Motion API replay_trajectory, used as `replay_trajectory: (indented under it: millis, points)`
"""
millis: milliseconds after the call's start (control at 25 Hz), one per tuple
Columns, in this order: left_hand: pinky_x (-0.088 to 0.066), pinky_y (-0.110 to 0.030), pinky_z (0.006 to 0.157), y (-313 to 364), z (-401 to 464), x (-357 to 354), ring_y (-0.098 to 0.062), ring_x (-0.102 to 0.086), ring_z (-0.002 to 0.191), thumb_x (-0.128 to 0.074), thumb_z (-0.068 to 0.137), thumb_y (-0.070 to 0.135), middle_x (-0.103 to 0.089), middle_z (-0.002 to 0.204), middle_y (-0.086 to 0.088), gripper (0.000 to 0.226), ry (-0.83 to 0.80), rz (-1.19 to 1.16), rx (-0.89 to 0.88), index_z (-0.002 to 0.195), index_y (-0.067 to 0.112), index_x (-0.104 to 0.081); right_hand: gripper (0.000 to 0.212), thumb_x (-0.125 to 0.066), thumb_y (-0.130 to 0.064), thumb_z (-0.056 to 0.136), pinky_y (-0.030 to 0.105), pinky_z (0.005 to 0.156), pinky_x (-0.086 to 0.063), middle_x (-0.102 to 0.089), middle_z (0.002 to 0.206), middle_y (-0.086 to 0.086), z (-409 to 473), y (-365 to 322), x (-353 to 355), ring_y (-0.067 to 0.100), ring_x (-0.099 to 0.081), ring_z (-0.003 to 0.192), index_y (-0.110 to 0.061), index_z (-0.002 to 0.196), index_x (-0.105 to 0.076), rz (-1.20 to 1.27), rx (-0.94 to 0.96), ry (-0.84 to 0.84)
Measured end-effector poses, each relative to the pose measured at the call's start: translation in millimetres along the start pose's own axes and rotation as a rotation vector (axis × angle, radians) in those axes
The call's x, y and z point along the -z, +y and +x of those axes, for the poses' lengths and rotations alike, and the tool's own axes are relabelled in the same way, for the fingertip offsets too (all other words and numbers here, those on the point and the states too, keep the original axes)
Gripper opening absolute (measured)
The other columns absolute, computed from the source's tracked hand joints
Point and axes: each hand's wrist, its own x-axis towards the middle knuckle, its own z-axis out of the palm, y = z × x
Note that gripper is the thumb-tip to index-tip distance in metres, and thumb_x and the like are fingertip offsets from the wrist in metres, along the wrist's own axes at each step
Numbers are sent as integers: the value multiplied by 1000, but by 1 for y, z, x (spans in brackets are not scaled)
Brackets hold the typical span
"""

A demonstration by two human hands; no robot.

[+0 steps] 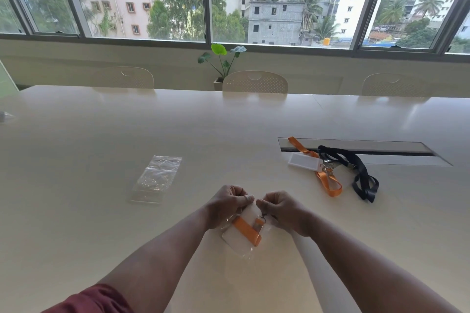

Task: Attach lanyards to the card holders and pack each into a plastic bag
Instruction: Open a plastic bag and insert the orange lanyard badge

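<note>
Cream table [229, 134] beneath windows [279, 18]; chairs [255, 82] opposite. Left hand [226, 204] and right hand [282, 208] both pinch a bag [241, 239] holding an orange lanyard [248, 230].

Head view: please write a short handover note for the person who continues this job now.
Left hand and right hand both pinch the top edge of a clear plastic bag holding a white card holder with orange lanyard; it seems packed, sealing unconfirmed.
Left: a stack of empty clear bags lies on the cream table.
Right: a white card holder on an orange lanyard and a black lanyard remain unbagged.
</note>
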Motion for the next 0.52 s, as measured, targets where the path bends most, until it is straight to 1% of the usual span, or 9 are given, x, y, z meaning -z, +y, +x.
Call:
replay_trajectory:
  millis: [120, 240, 320, 400, 520]
  points:
    - [-44, -25, 58, -2, 1, 0, -12, -51, 61, -69, 97, 16, -58, 68, -2, 22, -2, 11, -14, 76, 12, -63, 27, -61, -34, 101, 21, 50, -46, -62, 66, -3, 3, 1, -2, 4, -55, 54, -12, 86, -66, -19, -24, 9]
    - [-45, -24, 59, -2, 1, -1, -13, -52, 62, -69, 97, 16, -58, 70, -4, 21, -4, 8, -11, 78, 11, -63, 28, -62, -36, 100, 21, 50, -47, -63, 64, -5, 3, 2, -1, 4, -57, 54, -12, 86, -66, -8, -19, -1]
    - [-46, -28, 61, -2, 0, 1, -19, -53, 67, -67, 98, 19, -58, 76, -11, 20, -4, 1, -10, 81, 9, -63, 30, -66, -39, 96, 22, 51, -48, -64, 65, -3, 0, 3, 1, 7, -57, 56, -12, 86, -67, 41, 12, -12]
    - [-47, -32, 62, -3, -1, 2, -22, -53, 68, -67, 98, 19, -57, 78, -13, 20, -8, -47, -9, 81, 9, -63, 32, -69, -42, 93, 23, 51, -47, -62, 67, -1, -3, 3, 2, 9, -55, 57, -11, 86, -67, 77, 27, -10]
    - [-49, -29, 58, -2, -2, 2, -17, -56, 62, -66, 98, 17, -58, 73, -8, 22, -6, -80, 2, 77, 11, -63, 31, -67, -37, 95, 23, 48, -44, -59, 66, 2, -4, 1, 0, 9, -52, 53, -8, 87, -66, 54, 24, 8]
